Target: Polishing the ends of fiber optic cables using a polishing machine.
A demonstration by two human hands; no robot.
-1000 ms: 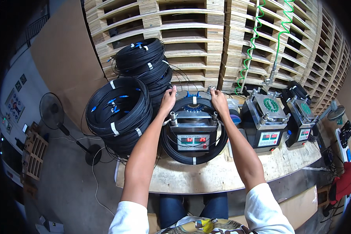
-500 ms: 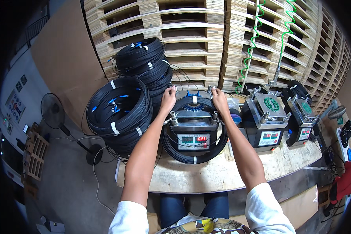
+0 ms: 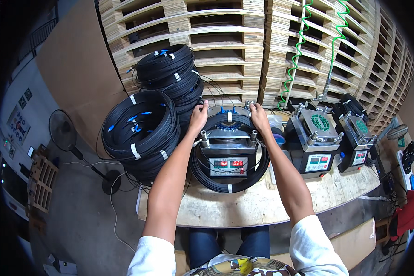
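At the bench's (image 3: 225, 214) left end, stacked cable coils (image 3: 142, 145) stand tied but not on a machine, and the left hand (image 3: 198, 117), fingers curled, is at the far left corner of the middle machine (image 3: 227, 144). There the setting-up looks done: a black coil (image 3: 208, 180) is draped round it, blue plugs (image 3: 225, 110) sit along its top and the display (image 3: 228, 163) is lit. The right hand (image 3: 260, 118), also curled, meets the far right knob (image 3: 248, 104), though whether either hand pinches or any tightening is left I cannot tell; two other machines (image 3: 313, 142) stand toward the bench's right edge.
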